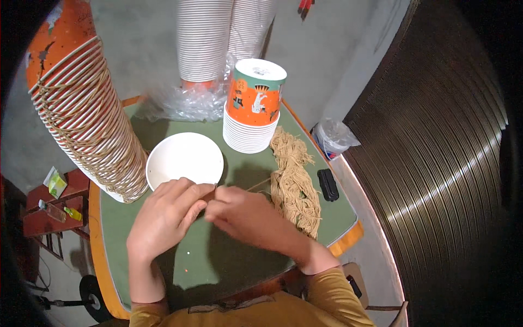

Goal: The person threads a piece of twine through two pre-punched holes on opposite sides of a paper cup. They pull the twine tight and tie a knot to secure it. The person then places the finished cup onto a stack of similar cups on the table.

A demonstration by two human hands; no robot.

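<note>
White bowl (186,155) sits on the green table (122,240), open side up, just beyond our hands. Our left hand (170,212) overlaps its near rim; our right hand (245,213) meets it, fingers curled. We cannot tell what either pinches. Tan strand (259,186) runs between right hand and cord bundle (294,188).

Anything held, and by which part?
Right hand pinches cord, exact spot hidden. Left hand overlaps near rim of bowl; can't tell if gripping.

Likely a workshop: stacked tubs (92,117), cord (294,191), shutter (436,163).
</note>
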